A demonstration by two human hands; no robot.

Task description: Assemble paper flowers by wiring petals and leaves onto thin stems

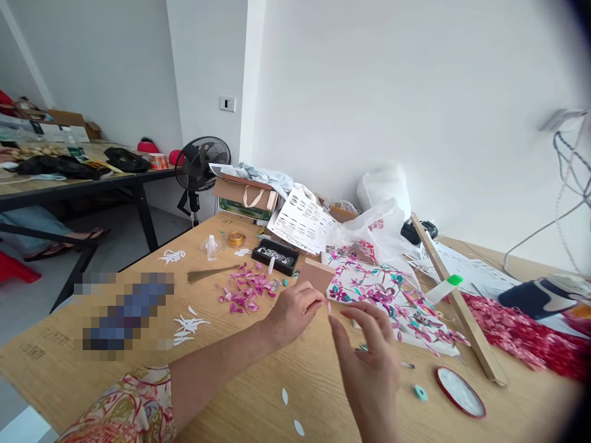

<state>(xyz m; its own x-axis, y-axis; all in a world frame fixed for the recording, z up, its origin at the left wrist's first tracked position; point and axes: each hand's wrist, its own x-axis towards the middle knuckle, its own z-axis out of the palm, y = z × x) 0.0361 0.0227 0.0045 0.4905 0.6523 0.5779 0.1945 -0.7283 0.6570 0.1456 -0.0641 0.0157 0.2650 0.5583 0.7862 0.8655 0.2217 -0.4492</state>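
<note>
My left hand (pixel 295 311) hovers over the wooden table (pixel 258 394), fingers pinched together on a small pink petal strip (pixel 329 307). My right hand (pixel 369 357) is raised just right of it, fingers spread and loosely curved, holding nothing I can see. Just beyond both hands lies a white board (pixel 388 292) covered with pink and teal paper flowers. A pile of loose pink petals (pixel 244 290) sits to the left of my left hand, near a small brown card block (pixel 316 274).
White paper cut-outs (pixel 187 326) and small white petals (pixel 290 409) lie on the table. A red-rimmed lid (pixel 459 391), long wooden stick (pixel 455 301), glue bottle (pixel 443 289), black tray (pixel 276 255), plastic bags (pixel 378 221) and a fan (pixel 201 166) surround the work area. Another table (pixel 69 178) stands far left.
</note>
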